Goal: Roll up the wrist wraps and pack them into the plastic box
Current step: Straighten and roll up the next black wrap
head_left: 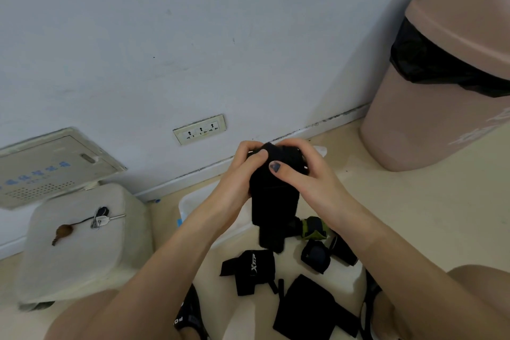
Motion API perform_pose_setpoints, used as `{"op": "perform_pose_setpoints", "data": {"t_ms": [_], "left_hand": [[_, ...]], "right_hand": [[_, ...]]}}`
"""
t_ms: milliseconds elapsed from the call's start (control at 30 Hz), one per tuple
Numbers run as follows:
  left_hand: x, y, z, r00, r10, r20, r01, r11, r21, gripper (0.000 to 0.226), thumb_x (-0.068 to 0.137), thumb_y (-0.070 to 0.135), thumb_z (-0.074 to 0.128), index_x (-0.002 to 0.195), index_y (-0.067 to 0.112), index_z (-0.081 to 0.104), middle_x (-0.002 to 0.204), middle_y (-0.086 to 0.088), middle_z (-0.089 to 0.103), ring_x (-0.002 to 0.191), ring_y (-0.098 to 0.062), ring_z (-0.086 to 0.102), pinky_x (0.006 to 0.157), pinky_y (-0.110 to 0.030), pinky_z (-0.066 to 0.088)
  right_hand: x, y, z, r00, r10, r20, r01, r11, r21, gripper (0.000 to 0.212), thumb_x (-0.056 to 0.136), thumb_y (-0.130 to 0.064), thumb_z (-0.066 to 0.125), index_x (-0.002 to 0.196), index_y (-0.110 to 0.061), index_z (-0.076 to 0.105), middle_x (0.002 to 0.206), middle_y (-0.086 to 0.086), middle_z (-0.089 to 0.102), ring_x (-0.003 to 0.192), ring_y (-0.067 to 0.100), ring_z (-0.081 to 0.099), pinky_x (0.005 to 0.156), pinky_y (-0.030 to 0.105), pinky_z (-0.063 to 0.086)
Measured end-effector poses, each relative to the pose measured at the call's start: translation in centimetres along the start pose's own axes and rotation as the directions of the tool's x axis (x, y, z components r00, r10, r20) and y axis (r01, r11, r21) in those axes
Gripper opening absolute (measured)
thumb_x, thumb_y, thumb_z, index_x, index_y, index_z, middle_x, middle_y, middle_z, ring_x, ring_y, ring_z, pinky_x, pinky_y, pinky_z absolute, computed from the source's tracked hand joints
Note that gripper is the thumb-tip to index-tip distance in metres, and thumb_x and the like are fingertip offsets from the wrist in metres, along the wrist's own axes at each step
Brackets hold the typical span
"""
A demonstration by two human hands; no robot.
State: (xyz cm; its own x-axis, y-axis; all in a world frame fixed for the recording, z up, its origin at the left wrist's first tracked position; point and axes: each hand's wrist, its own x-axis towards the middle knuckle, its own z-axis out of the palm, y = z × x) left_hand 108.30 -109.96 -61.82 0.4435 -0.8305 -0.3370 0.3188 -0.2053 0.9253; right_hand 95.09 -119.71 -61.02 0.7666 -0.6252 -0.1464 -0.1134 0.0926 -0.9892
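Both hands hold one black wrist wrap (274, 201) up in front of me, its rolled top between my fingers and its loose end hanging down. My left hand (244, 171) grips the roll from the left, and my right hand (298, 171) grips it from the right with the thumb on top. Behind my hands lies the white plastic box (190, 201), mostly hidden by my arms. On the floor below lie a black wrap with a white logo (252, 270), a flat black wrap (309, 309), a rolled black one (316, 255) and a green-and-black one (314, 228).
A pale cushioned stool (82, 243) with keys (100, 218) on it stands at the left. A pink bin (441, 77) with a black liner stands at the right by the wall. A wall socket (200, 129) sits low on the wall. My knees frame the floor.
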Motion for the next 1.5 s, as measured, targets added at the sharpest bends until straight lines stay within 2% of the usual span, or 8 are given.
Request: {"op": "perform_pose_setpoints", "data": {"t_ms": [233,400,567,833,1000,1100,1233,1500], "left_hand": [[-0.49,0.12,0.0,0.995,0.099,0.024,-0.1,0.994,0.035,0.024,0.082,0.026,0.061,0.106,0.03,0.062,0.103,-0.004,0.062,0.087,-0.013,0.064,0.074,-0.028,0.05],[-0.36,-0.06,0.08,0.997,0.069,-0.022,-0.068,0.997,0.034,0.036,0.079,0.028,0.06,0.114,0.031,0.057,0.105,0.0,0.063,0.091,-0.013,0.064,0.084,-0.033,0.051],[-0.4,-0.09,0.18,1.0,-0.028,-0.002,0.028,0.996,0.08,0.052,0.087,0.06,0.054,0.126,0.027,0.054,0.119,0.003,0.069,0.108,-0.011,0.07,0.09,-0.035,0.056],[-0.39,0.35,0.11,1.0,0.015,0.001,-0.015,0.999,0.03,0.018,0.104,0.021,0.053,0.122,0.018,0.053,0.103,0.001,0.067,0.093,-0.014,0.067,0.072,-0.027,0.054],[-0.29,0.34,-0.15,0.995,0.092,-0.033,-0.089,0.993,0.083,0.029,0.082,0.026,0.06,0.111,0.028,0.056,0.104,0.0,0.063,0.089,-0.015,0.064,0.076,-0.033,0.053],[-0.35,0.26,0.04,0.999,0.043,-0.002,-0.043,0.999,0.015,0.037,0.079,0.027,0.058,0.116,0.026,0.053,0.109,-0.003,0.063,0.091,-0.013,0.066,0.079,-0.035,0.055],[-0.35,0.18,0.12,0.998,-0.054,0.021,0.055,0.998,-0.009,0.051,0.089,0.05,0.059,0.13,0.021,0.05,0.127,-0.005,0.068,0.115,-0.02,0.07,0.104,-0.055,0.053],[0.01,0.12,-0.17,0.999,0.027,-0.04,-0.028,0.999,-0.025,0.03,0.083,0.031,0.062,0.11,0.02,0.057,0.103,-0.005,0.067,0.098,-0.02,0.067,0.095,-0.048,0.053]], "right_hand": [[0.56,0.21,-0.25,0.99,0.14,0.033,-0.141,0.989,0.034,0.035,0.087,-0.058,0.069,0.114,-0.035,0.065,0.11,-0.011,0.072,0.107,0.008,0.071,0.1,0.042,0.057],[0.42,0.17,0.35,0.998,0.04,-0.05,-0.041,0.998,-0.037,0.016,0.101,-0.039,0.061,0.112,-0.028,0.063,0.102,-0.01,0.07,0.092,0.001,0.07,0.077,0.02,0.056],[0.14,0.19,0.39,0.998,-0.01,-0.069,0.009,1.0,-0.008,0.017,0.103,-0.03,0.061,0.119,-0.024,0.06,0.11,-0.004,0.067,0.096,0.002,0.069,0.077,0.02,0.058],[0.13,0.16,0.11,0.999,0.036,-0.001,-0.036,0.997,0.067,0.03,0.1,-0.029,0.066,0.128,-0.034,0.058,0.113,-0.01,0.068,0.1,-0.001,0.069,0.084,0.02,0.055],[0.25,0.48,0.23,0.997,0.082,0.016,-0.083,0.996,0.033,0.03,0.096,-0.051,0.066,0.124,-0.045,0.058,0.118,-0.014,0.067,0.11,0.008,0.07,0.097,0.042,0.06],[0.1,0.46,0.36,0.999,0.02,-0.024,-0.02,1.0,0.02,0.021,0.099,-0.038,0.066,0.119,-0.037,0.059,0.106,-0.013,0.069,0.101,0.005,0.071,0.088,0.031,0.061],[-0.06,0.43,0.34,1.0,-0.029,-0.011,0.029,0.999,0.031,0.024,0.102,-0.025,0.064,0.125,-0.03,0.057,0.106,-0.012,0.07,0.103,0.006,0.07,0.087,0.026,0.06],[0.09,0.55,0.25,0.998,0.025,0.049,-0.027,0.999,0.046,0.042,0.098,-0.03,0.068,0.134,-0.041,0.052,0.103,-0.028,0.068,0.106,0.001,0.069,0.093,0.026,0.056]]}}
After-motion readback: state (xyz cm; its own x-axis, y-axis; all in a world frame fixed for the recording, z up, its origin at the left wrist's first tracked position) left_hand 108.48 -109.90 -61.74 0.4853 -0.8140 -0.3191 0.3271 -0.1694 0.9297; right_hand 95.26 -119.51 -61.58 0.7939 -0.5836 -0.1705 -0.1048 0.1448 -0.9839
